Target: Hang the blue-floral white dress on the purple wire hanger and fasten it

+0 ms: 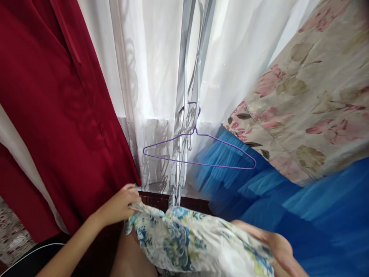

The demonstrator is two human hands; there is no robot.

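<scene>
The right hand is blurred, and the floral cloth hides part of it. The bottom edge cuts off this cloth and the left forearm. The blue fabric is blurred too.

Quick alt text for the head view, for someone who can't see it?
The left hand pinches the edge of a crumpled white cloth with blue flowers; the right hand is at its other end. Above, an empty purple wire hanger hangs against a white curtain, between red fabric and blue fabric.
</scene>
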